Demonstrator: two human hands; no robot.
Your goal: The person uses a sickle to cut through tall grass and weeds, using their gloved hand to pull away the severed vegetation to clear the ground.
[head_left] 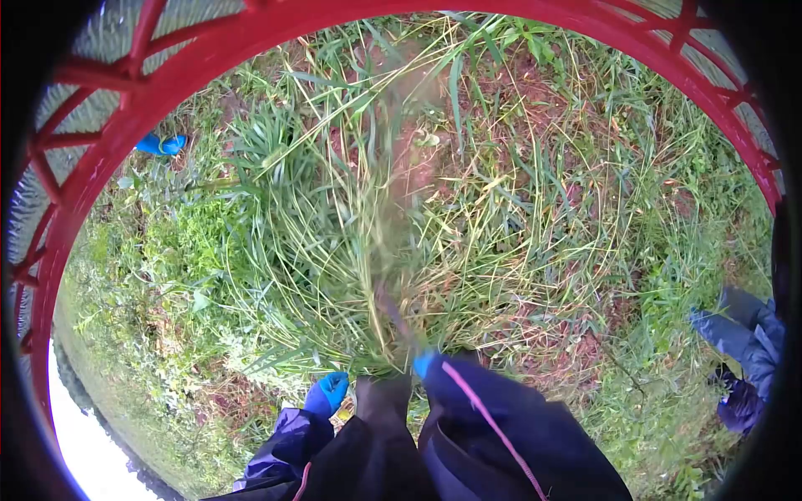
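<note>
Left hand point(327, 392): blue glove, we can't tell its grip, low beside the grass.
Right hand point(426, 365): blue glove, we see it clutching the grass bunch point(368, 250) at its base.
Frame: red hat brim point(167, 75).

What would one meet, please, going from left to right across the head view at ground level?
Small blue object in the weeds → left hand in a blue glove → tall green grass clump → right hand's blue-gloved fingertip → crumpled blue-grey cloth.

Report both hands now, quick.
Left hand: blue glove, at the base of the long green grass bundle; grip cannot be told.
Right hand: mostly hidden; cannot tell.
</note>
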